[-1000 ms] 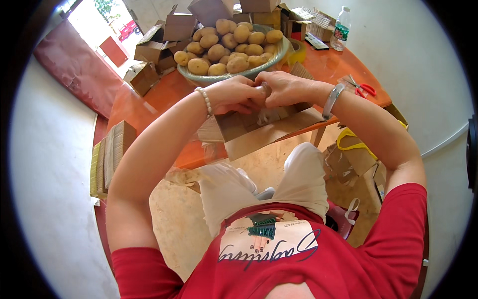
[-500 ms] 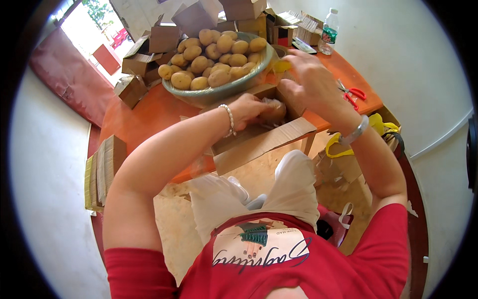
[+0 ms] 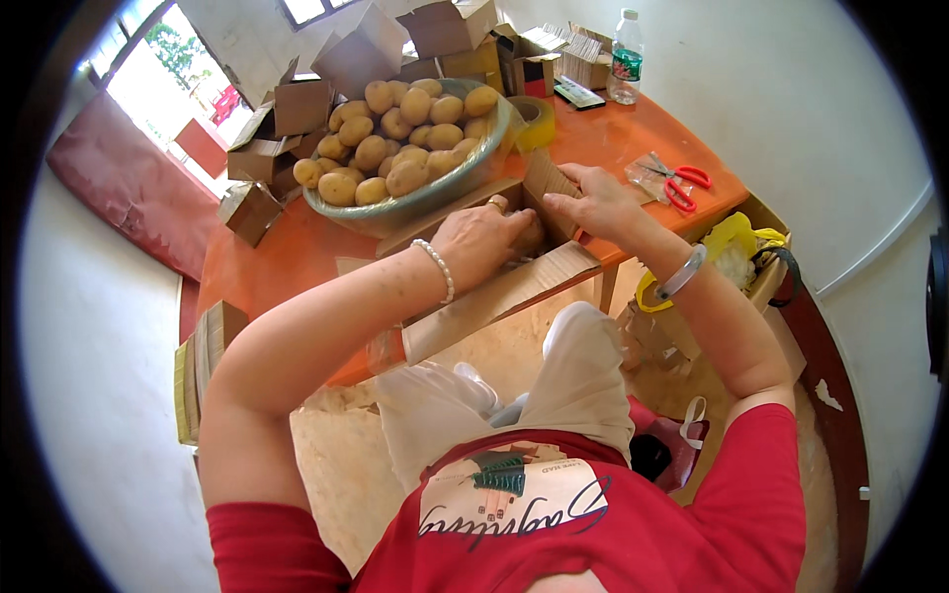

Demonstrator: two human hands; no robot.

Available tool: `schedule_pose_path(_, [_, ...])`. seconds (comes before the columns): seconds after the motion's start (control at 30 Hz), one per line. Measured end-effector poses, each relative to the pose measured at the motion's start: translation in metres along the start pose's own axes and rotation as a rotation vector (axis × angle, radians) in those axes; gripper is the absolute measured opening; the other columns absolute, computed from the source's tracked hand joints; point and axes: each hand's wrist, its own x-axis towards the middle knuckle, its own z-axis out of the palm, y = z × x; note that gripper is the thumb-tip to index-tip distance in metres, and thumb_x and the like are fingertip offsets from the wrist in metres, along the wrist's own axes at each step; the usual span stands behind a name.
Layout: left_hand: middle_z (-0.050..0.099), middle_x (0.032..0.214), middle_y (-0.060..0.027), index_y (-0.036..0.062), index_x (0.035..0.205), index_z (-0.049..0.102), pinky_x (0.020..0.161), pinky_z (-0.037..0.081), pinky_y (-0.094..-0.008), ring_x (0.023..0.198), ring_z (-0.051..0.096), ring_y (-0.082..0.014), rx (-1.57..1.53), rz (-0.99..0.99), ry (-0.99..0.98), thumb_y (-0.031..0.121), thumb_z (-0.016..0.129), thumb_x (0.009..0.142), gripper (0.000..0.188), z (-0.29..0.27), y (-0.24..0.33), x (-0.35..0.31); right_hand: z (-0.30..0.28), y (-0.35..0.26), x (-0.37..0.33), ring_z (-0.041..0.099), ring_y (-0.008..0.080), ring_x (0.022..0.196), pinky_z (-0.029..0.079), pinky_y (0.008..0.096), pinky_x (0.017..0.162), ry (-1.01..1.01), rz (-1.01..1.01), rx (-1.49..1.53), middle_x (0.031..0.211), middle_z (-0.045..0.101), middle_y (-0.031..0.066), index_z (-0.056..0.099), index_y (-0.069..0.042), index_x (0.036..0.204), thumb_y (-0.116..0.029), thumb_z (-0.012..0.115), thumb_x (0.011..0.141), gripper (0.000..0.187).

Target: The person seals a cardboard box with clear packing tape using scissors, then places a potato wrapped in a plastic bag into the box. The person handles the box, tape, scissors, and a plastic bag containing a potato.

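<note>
An open cardboard box (image 3: 494, 308) sits at the table's near edge, its near flap folded out toward me. My left hand (image 3: 479, 240) reaches down into it, fingers curled over a brown potato (image 3: 532, 240) that mostly hides beneath them. My right hand (image 3: 599, 204) pinches the upright right-hand flap (image 3: 547, 188) between thumb and fingers. Just behind the box stands a large bowl (image 3: 491, 148) covered in clear film and heaped with potatoes (image 3: 407, 176).
Red-handled scissors (image 3: 682, 188) lie at the right on the orange table (image 3: 647, 133). A yellow tape roll (image 3: 535, 124) and a plastic bottle (image 3: 625, 61) stand farther back. Cardboard boxes (image 3: 301, 107) pile behind the bowl; flat cardboard (image 3: 208, 346) is stacked at the left.
My right hand has come down from above the box, near the tape, and taken hold of the right flap. My left hand has pressed further over the potato inside.
</note>
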Motion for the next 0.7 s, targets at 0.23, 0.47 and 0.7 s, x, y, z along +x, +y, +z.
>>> schedule_pose_path(0.23, [0.061,0.093,-0.0234,0.0014,0.106,0.05,0.081,0.045,-0.0456,0.094,0.058,-0.0394,-0.143,-0.244,-0.025,0.017,0.064,0.078,0.035,0.021,0.003,0.021,0.005,0.02,0.006,0.061,0.0129,0.061,0.047,0.0248,0.047,0.074,-0.004,0.098,0.084,0.064,0.0097,0.053,0.001,0.119,-0.023,0.061,0.086,0.042])
schedule_pose_path(0.47, [0.064,0.095,-0.022,0.0001,0.107,0.05,0.082,0.046,-0.0445,0.095,0.06,-0.0371,-0.016,-0.252,-0.073,0.034,0.063,0.08,0.045,0.0,0.005,0.01,0.004,0.003,-0.012,0.061,0.0235,0.081,0.047,0.0323,0.069,0.113,-0.048,0.092,0.094,0.065,0.0168,0.053,0.002,0.119,-0.038,0.065,0.081,0.056])
schedule_pose_path(0.7, [0.059,0.111,-0.0225,0.0032,0.127,0.046,0.089,0.043,-0.0412,0.104,0.056,-0.0354,-0.004,-0.295,-0.076,0.038,0.06,0.083,0.058,-0.036,0.025,-0.002,-0.056,0.038,-0.053,0.064,0.0117,0.07,0.05,0.0235,0.055,0.207,0.033,0.216,0.091,0.067,0.0105,0.059,-0.001,0.113,-0.025,0.058,0.09,0.033])
